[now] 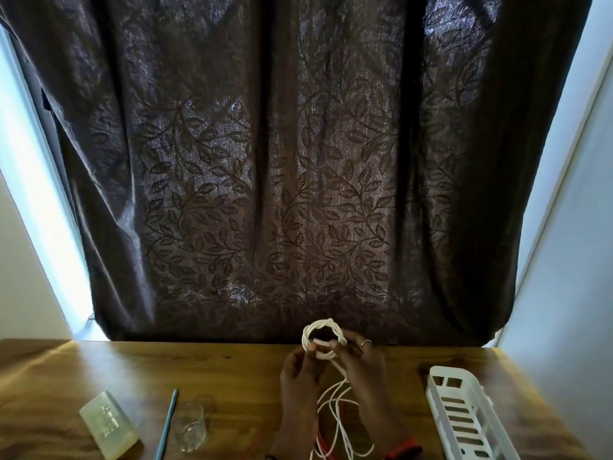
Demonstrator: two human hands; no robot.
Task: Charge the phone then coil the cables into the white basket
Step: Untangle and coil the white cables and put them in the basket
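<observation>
Coiling stage, partly complete. Left hand (298,370) and right hand (361,363) both pinch the white cable (320,330), wound into a small coil left of the white basket (446,371). Its loose tail (335,410) hangs below (not yet wound). No cable shows in the basket.

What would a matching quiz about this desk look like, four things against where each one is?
Things:
1. white cable coil
2. white basket
3. clear glass
4. thin teal stick

Places:
A. on the table, far right
B. lying between the pale case and the clear glass
C. held up by the left hand and the right hand
D. standing between the thin teal stick and the left hand

Pairs: 1-C, 2-A, 3-D, 4-B
</observation>
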